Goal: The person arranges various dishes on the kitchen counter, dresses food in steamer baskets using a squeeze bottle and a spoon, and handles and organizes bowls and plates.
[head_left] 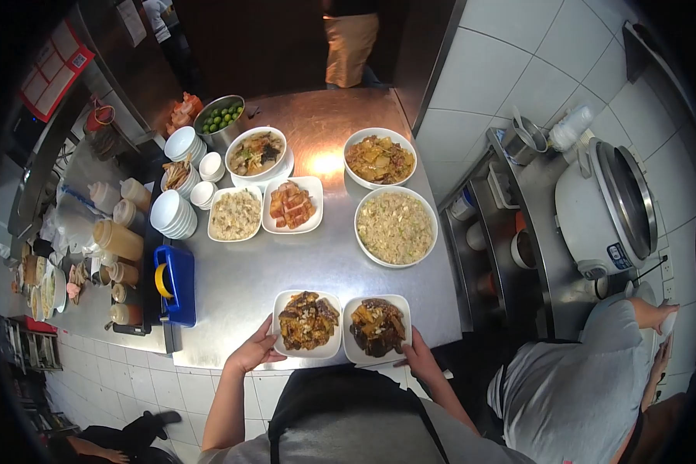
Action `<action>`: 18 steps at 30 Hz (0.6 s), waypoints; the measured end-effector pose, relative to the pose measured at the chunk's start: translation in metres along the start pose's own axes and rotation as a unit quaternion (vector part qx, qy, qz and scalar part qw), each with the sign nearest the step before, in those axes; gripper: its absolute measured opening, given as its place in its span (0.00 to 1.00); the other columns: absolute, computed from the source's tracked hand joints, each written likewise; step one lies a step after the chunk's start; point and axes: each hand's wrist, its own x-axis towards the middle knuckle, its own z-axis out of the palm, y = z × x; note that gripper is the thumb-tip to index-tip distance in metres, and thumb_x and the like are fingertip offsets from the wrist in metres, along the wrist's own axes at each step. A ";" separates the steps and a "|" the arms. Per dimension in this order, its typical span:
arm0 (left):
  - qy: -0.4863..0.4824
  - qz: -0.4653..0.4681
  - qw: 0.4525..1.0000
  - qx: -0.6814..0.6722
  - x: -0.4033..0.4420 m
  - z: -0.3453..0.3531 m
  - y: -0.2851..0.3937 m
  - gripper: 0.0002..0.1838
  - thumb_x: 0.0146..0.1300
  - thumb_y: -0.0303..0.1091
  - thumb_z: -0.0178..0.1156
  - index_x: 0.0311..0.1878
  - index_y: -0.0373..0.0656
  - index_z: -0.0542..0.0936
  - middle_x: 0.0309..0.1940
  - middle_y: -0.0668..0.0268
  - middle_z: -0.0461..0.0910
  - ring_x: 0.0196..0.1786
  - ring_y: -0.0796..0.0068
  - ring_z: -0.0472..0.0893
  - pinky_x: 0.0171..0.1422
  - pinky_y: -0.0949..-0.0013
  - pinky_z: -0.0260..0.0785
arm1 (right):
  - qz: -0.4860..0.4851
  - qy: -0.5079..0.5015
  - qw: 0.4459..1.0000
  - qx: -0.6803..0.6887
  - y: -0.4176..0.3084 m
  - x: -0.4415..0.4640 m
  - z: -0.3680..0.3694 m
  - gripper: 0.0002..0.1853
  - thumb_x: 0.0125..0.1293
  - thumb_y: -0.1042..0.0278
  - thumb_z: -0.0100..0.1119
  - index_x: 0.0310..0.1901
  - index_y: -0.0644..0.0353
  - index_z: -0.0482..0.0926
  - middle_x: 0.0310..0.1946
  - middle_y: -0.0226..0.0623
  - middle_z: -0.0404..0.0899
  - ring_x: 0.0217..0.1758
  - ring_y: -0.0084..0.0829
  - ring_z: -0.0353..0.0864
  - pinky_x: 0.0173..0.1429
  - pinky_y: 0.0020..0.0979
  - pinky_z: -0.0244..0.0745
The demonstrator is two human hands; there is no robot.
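At the near edge of the steel counter, my left hand (254,349) grips the left side of a white square dish (334,323) of brown, glazed-looking food topped with pale bits. Its thumb is along the rim and its fingers are at the corner. My right hand (424,360) holds the lower right corner of a second white square dish (353,340) with similar food; part of its fingers is hidden. The two dishes are side by side, almost touching. Further back on the right are a round bowl of fried rice (396,226) and a bowl of saucy food (380,161).
The steel counter (309,267) also bears a soup bowl (257,152), a small rice dish (235,214), sliced meat (292,206), stacked bowls (173,214) and a blue holder (179,286). A co-worker (572,379) stands close at right, below a rice cooker (603,209).
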 end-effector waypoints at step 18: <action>-0.055 0.042 0.997 0.030 0.069 0.080 0.011 0.39 0.66 0.21 0.37 0.70 0.60 0.29 0.55 0.51 0.69 0.48 0.61 0.79 0.52 0.65 0.76 | 0.035 0.036 0.998 0.044 -0.012 0.055 -0.099 0.23 0.65 0.73 0.39 0.63 0.61 0.58 0.48 0.44 0.74 0.42 0.36 0.80 0.34 0.34 0.83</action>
